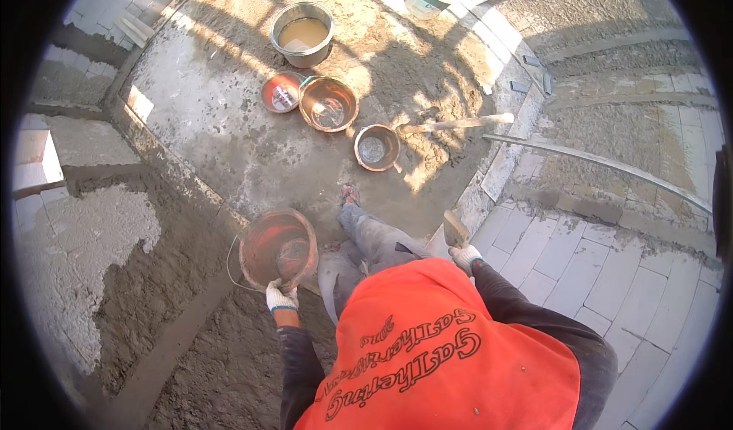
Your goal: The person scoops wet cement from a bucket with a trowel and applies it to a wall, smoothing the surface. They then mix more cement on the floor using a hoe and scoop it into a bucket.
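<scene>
My left hand (pixel 282 296), in a white work glove, grips the near rim of a reddish-brown bucket (pixel 278 248). The bucket tilts so that its inside faces up, with grey mortar residue on the walls; its wire handle (pixel 233 266) hangs at the left. On the other side of my body, my gloved right hand (pixel 465 259) is closed around what looks like a trowel (pixel 456 228), its flat brownish blade pointing away from me. The trowel's handle is mostly hidden inside the glove.
Ahead on the floor stand a large tub (pixel 321 54) of murky water, a small red bucket (pixel 281 93), and two brown buckets (pixel 329 86) (pixel 376 131). A wooden-handled tool (pixel 458 125) lies to their right. Block walls (pixel 611 277) partly covered with wet mortar (pixel 191 308) rise on both sides.
</scene>
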The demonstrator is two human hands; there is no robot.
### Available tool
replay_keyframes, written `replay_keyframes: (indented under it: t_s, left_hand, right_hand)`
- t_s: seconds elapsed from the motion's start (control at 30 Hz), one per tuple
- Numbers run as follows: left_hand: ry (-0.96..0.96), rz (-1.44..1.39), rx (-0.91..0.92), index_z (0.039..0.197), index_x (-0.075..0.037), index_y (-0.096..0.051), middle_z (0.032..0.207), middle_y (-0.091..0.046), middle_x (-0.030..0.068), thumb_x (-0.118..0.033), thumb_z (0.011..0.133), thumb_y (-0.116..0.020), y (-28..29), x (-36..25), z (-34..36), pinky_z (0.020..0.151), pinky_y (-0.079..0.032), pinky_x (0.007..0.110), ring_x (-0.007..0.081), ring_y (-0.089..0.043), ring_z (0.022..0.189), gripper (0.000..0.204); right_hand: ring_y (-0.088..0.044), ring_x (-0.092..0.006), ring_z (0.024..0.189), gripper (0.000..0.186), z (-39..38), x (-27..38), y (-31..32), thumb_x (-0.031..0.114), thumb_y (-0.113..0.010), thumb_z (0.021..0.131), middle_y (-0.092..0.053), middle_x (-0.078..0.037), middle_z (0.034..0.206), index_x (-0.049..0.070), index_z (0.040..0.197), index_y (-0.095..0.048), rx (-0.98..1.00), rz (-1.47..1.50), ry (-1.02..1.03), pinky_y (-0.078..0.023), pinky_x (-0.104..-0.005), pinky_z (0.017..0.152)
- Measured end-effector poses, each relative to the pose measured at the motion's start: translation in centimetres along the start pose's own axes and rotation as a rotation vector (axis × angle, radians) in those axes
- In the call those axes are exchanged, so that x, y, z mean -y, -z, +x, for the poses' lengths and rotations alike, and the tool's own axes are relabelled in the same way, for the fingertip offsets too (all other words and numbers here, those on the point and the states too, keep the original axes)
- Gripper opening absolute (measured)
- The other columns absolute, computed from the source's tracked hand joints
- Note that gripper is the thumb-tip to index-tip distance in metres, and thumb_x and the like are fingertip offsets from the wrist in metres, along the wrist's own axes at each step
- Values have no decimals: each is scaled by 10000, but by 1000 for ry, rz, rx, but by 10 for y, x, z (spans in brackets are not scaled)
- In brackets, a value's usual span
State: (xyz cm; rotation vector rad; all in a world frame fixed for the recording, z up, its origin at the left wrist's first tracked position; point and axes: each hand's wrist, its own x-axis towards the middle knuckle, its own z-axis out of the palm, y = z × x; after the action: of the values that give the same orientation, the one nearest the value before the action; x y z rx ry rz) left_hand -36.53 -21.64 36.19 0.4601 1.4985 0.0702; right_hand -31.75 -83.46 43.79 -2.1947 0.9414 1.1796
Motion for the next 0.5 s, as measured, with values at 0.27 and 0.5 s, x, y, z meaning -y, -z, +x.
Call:
replay_keyframes:
  t_s: [0.27,0.5]
  left_hand:
    - [62,172,-24,1229,55,-647,1202,-705,229,-28,986,-564,-143,-52,57,982,-643,627,430,-703,1125,270]
    - [26,123,-2,1345,49,-595,1296,-676,232,18,981,-577,-196,-82,235,898,-655,651,444,-707,1134,366]
  right_hand:
    - [-680,-222,612,499,-38,165,62,444,-659,1021,-674,-96,827,53,1328,-620,7,228,-103,-559,-420,549]
    - [-710,-203,657,486,18,271,-37,459,-659,1039,-672,-90,860,62,1313,-602,114,260,-177,-577,-381,520]
